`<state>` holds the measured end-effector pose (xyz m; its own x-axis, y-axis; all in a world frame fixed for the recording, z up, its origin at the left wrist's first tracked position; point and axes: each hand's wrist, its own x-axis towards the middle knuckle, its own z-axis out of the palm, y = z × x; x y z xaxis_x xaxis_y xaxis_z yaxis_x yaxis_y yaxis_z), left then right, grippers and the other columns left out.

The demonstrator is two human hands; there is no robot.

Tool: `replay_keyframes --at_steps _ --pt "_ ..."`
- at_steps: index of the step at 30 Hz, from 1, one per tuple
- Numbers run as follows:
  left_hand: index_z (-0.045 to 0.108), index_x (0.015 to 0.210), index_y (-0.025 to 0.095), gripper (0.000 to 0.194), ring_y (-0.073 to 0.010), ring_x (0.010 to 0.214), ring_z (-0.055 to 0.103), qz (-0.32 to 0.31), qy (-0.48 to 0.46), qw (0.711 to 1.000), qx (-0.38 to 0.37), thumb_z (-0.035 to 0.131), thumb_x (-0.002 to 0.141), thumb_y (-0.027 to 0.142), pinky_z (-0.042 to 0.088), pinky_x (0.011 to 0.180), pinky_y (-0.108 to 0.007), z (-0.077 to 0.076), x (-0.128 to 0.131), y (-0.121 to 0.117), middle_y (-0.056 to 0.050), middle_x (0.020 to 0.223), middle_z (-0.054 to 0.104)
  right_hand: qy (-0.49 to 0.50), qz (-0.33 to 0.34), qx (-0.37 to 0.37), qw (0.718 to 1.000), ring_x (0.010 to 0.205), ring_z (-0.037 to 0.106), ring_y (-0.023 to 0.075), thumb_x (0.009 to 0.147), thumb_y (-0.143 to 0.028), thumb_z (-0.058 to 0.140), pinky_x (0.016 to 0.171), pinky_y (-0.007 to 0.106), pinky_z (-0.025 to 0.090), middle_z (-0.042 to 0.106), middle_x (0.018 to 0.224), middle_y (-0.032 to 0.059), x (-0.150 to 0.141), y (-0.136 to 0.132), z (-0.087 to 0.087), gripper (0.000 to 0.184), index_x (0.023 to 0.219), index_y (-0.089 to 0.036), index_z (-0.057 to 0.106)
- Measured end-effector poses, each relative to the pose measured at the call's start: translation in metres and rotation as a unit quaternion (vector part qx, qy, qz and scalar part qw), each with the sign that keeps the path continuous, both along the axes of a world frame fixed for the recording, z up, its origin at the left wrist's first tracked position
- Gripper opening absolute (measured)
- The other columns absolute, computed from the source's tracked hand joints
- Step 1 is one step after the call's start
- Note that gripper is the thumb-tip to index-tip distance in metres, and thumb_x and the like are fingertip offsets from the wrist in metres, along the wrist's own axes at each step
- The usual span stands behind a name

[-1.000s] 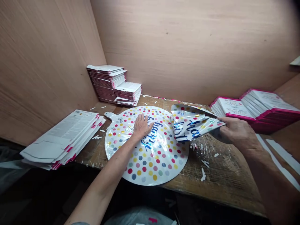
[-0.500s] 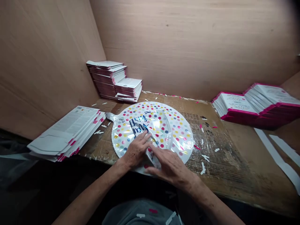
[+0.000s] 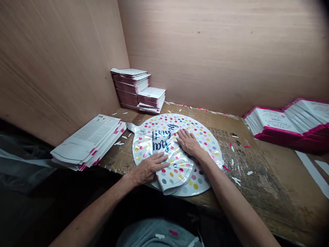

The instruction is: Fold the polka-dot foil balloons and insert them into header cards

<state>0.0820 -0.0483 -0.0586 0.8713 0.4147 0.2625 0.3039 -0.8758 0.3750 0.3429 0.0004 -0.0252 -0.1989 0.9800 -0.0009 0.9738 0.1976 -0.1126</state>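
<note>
A flat, round foil balloon with colourful dots lies on the cardboard-covered table, its tail pointing left. On top of it rests a folded foil balloon, dotted too and printed with dark blue lettering. My left hand lies on the near left part of the folded one, fingers stretched out and pointing right. Further back, my right hand is spread flat over its right part, by the lettering. Neither hand grips anything. The near end of the folded balloon curls up a little at the table's front edge.
White and pink card envelopes lie fanned at the left. Stacked envelopes stand in the back left corner, and more envelopes at the right. Paper scraps litter the cardboard. Wooden panels rise behind and left.
My right hand has moved away from my left, back over the folded balloon, and flattened. The folded balloon lies flatter, with more lettering showing. The view has shifted left.
</note>
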Motion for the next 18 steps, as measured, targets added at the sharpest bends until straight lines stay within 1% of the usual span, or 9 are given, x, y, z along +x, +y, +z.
replay_keyframes --at_steps 2,4,5,7,9,11,13,15,18 --pt "0.06 0.133 0.016 0.043 -0.031 0.14 0.042 0.02 -0.044 0.997 -0.056 0.051 0.09 0.018 0.037 0.115 -0.048 0.003 -0.003 0.0 -0.017 0.147 0.049 0.069 0.038 0.038 0.996 0.15 0.018 0.0288 0.103 -0.041 0.025 0.118 0.054 0.021 0.022 0.162 0.0153 0.012 -0.022 0.0 0.059 0.154 -0.013 0.03" --pt "0.06 0.133 0.017 0.041 -0.029 0.138 0.045 0.055 -0.102 0.986 -0.119 0.051 0.094 0.024 0.041 0.113 -0.044 0.008 -0.007 0.0 -0.017 0.148 0.049 0.157 0.133 0.092 0.974 0.15 0.018 0.0268 0.1 -0.051 0.032 0.119 0.05 0.023 0.02 0.163 0.0125 0.022 -0.053 0.006 0.065 0.156 -0.018 0.025" --pt "0.061 0.133 0.017 0.04 -0.0283 0.137 0.047 0.07 -0.125 0.979 -0.143 0.05 0.095 0.026 0.042 0.112 -0.042 0.01 -0.01 -0.001 -0.016 0.147 0.05 0.187 0.184 0.095 0.96 0.15 0.02 0.0266 0.097 -0.055 0.039 0.119 0.048 0.025 0.022 0.163 0.0113 0.026 -0.068 0.009 0.071 0.157 -0.02 0.022" --pt "0.063 0.13 0.018 0.038 -0.0273 0.132 0.053 0.087 -0.152 0.972 -0.159 0.051 0.096 0.029 0.045 0.108 -0.04 0.012 -0.014 -0.003 -0.015 0.143 0.054 0.198 0.236 0.106 0.946 0.147 0.028 0.0293 0.09 -0.053 0.055 0.118 0.05 0.027 0.029 0.16 0.0141 0.029 -0.091 0.01 0.082 0.157 -0.019 0.022" --pt "0.067 0.124 0.018 0.036 -0.0265 0.122 0.06 0.109 -0.162 0.972 -0.132 0.056 0.093 0.033 0.05 0.102 -0.039 0.011 -0.016 -0.007 -0.015 0.136 0.058 0.197 0.237 0.108 0.945 0.137 0.045 0.0304 0.088 -0.041 0.059 0.113 0.05 0.035 0.047 0.149 0.0165 0.027 -0.098 0.003 0.069 0.15 -0.018 0.039" --pt "0.068 0.123 0.019 0.037 -0.0256 0.112 0.064 0.156 -0.164 0.97 -0.091 0.06 0.09 0.034 0.052 0.096 -0.038 0.009 -0.017 -0.01 -0.014 0.126 0.063 0.237 0.207 0.091 0.945 0.117 0.061 0.0267 0.089 -0.03 0.052 0.101 0.043 0.046 0.065 0.129 0.0138 0.022 -0.092 -0.007 0.042 0.129 -0.019 0.061" --pt "0.068 0.121 0.02 0.034 -0.0248 0.106 0.065 0.232 -0.162 0.956 -0.077 0.057 0.091 0.033 0.053 0.093 -0.038 0.009 -0.015 -0.012 -0.011 0.113 0.069 0.297 0.142 0.066 0.942 0.096 0.068 0.0222 0.091 -0.026 0.044 0.085 0.035 0.052 0.073 0.105 0.0084 0.014 -0.077 -0.014 0.03 0.106 -0.021 0.069" --pt "0.068 0.118 0.021 0.031 -0.023 0.094 0.069 0.348 -0.145 0.921 -0.098 0.054 0.093 0.033 0.054 0.086 -0.036 0.011 -0.01 -0.011 -0.008 0.098 0.073 0.313 0.044 0.052 0.947 0.08 0.067 0.0199 0.092 -0.032 0.043 0.072 0.03 0.05 0.073 0.087 0.0049 0.004 -0.06 -0.014 0.027 0.092 -0.022 0.068" --pt "0.061 0.124 0.02 0.043 -0.0226 0.082 0.07 0.496 -0.098 0.853 -0.133 0.066 0.085 0.037 0.055 0.078 -0.033 0.02 0.0 -0.004 -0.004 0.087 0.073 0.241 -0.092 0.05 0.965 0.065 0.059 0.0185 0.092 -0.045 0.046 0.059 0.028 0.04 0.066 0.069 0.0028 -0.013 -0.04 -0.011 0.033 0.074 -0.022 0.061"
